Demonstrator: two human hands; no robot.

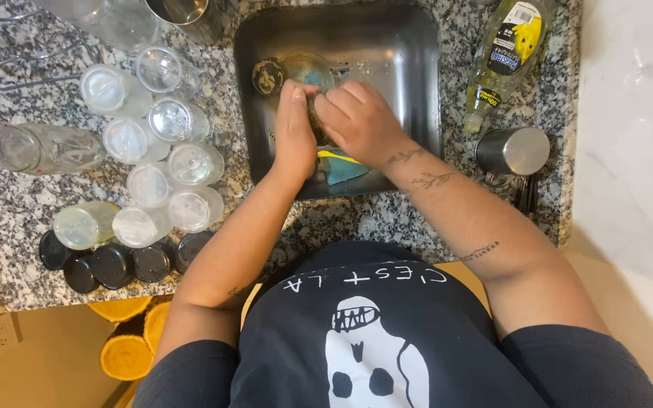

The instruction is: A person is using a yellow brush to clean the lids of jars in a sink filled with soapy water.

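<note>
- Head view: over a steel sink set in a speckled granite bench, the left hand and the right hand close together around a small clear glass jar; the jar sits low in the basin near the drain, mostly hidden by the fingers.
- Grip: the left hand's grip wraps the jar's side, fingers pressed together; the right hand's grip curls over a scrubbing pad against the jar, though the pad itself is barely visible and hard to tell for sure.
- Handling, as a judgement: the jar looks light, stiff and breakable; wet glass is likely slippery, so a full wrap around the body seems safer than a pinch at the rim.
- Look: round, transparent, with a blue-green tint showing through it; a yellow-and-teal sponge lies just below the hands in the basin.
- Around: a cluster of upturned clear jars stands on the bench to the left, dark lids in a row beside them; a yellow dish-soap bottle lies to the right of the sink, near a steel cup.
</note>
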